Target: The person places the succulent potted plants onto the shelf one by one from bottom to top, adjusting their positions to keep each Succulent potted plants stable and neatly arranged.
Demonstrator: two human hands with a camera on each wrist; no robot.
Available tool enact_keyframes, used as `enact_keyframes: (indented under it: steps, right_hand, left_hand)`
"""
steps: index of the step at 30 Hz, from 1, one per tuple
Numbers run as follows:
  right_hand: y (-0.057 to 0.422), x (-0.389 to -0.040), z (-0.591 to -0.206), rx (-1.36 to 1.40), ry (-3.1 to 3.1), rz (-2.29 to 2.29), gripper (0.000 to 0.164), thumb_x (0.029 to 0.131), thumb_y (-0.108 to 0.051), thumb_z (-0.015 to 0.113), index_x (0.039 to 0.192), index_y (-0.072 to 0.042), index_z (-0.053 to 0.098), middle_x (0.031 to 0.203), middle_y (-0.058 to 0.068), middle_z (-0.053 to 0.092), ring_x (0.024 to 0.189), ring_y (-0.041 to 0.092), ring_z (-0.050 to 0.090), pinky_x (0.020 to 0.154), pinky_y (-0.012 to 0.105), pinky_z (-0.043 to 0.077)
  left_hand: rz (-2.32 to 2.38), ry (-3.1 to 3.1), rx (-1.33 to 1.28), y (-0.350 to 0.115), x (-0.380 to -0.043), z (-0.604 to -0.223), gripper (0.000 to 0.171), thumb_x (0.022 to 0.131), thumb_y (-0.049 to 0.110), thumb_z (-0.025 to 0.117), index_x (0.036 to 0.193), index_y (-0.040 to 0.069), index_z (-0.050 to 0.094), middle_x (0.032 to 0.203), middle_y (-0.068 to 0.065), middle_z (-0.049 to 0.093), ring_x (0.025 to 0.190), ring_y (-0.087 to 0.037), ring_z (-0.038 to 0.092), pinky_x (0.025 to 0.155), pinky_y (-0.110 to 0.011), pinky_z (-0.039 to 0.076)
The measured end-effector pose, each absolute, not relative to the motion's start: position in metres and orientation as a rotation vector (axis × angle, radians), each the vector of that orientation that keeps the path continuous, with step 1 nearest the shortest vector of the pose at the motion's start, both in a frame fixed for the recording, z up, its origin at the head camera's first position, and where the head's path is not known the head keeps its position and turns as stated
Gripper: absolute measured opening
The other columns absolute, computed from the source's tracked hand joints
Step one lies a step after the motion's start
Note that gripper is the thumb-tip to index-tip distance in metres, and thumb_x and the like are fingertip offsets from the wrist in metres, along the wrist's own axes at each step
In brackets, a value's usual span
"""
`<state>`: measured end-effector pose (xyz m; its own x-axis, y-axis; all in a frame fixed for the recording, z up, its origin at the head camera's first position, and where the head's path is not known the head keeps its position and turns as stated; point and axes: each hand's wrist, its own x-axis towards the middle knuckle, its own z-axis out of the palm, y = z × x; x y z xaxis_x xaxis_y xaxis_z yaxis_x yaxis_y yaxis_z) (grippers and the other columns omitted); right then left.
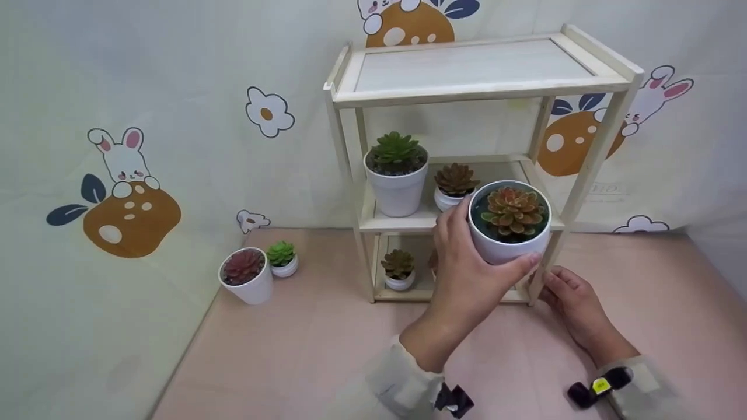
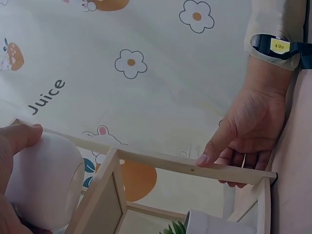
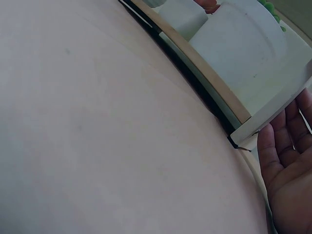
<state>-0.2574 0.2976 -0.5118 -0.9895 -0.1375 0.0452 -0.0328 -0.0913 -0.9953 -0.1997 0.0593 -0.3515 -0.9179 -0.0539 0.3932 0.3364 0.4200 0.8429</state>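
Observation:
My left hand (image 1: 461, 277) holds a white pot (image 1: 506, 251) with a reddish-green succulent (image 1: 513, 211), thumb across its near side. It is raised in front of the middle tier of a pale wooden shelf rack (image 1: 478, 93). At the rack's lower right post, my right hand (image 1: 575, 303) grips the wood; in the left wrist view its thumb (image 2: 204, 159) lies on one side of the post and its fingers reach behind. Behind the held pot, the middle tier bears a large green succulent pot (image 1: 400, 189) and a small brown succulent (image 1: 455, 178). Part of the lower tier is hidden.
On the lower tier sits a small potted brownish succulent (image 1: 399, 265). Left of the rack, a dark red succulent in a white pot (image 1: 257, 286) stands beside a small green one (image 1: 282, 254) on the pink tabletop (image 1: 292, 356). A patterned wall covering (image 1: 192, 76) stands close behind.

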Motion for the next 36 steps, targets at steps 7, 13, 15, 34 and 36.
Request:
enact_keyframes:
  steps: [7,13,15,34,36]
  right_hand:
    - [0.298,-0.258,-0.511,-0.211,2.084,-2.242,0.044,0.1,-0.031,0.05,0.125,0.005,0.052,0.115,0.003,0.063,0.104,0.009,0.061,0.091,0.023,0.05]
    - [0.299,-0.258,-0.512,-0.216,2.102,-2.22,0.05,0.1,-0.032,0.05,0.128,0.009,0.046,0.118,0.005,0.062,0.105,0.009,0.061,0.091,0.022,0.05]
    - [0.299,-0.258,-0.512,-0.218,2.106,-2.217,0.05,0.101,-0.032,0.049,0.128,0.01,0.046,0.118,0.005,0.062,0.105,0.009,0.061,0.091,0.022,0.05]
    - [0.298,-0.259,-0.515,-0.196,2.108,-2.246,0.044,0.101,-0.027,0.05,0.123,0.01,0.049,0.116,0.007,0.063,0.101,0.01,0.063,0.088,0.026,0.051]
    - [0.298,-0.259,-0.514,-0.184,2.112,-2.245,0.043,0.101,-0.027,0.049,0.123,0.011,0.049,0.116,0.007,0.063,0.102,0.01,0.063,0.088,0.026,0.051]
  left_hand:
    - [-1.525,-2.257,-0.251,0.066,-0.202,-0.352,0.102,0.064,0.047,0.086,0.143,0.025,0.026,0.139,0.007,0.034,0.127,-0.008,0.033,0.099,-0.04,0.042]
    - [-1.525,-2.235,-0.255,0.069,-0.204,-0.351,0.097,0.066,0.047,0.085,0.14,0.025,0.028,0.136,0.007,0.036,0.125,-0.008,0.034,0.098,-0.038,0.042]
    - [-1.506,-2.236,-0.253,0.069,-0.205,-0.351,0.096,0.066,0.049,0.084,0.141,0.025,0.028,0.137,0.007,0.035,0.126,-0.008,0.033,0.098,-0.039,0.042]
    - [-1.513,-2.207,-0.194,0.073,-0.213,-0.35,0.084,0.072,0.047,0.081,0.136,0.022,0.035,0.133,0.006,0.038,0.124,-0.006,0.034,0.1,-0.035,0.042]
    - [-1.531,-2.219,-0.181,0.073,-0.214,-0.35,0.082,0.073,0.046,0.08,0.137,0.023,0.034,0.133,0.006,0.037,0.124,-0.006,0.035,0.1,-0.036,0.042]
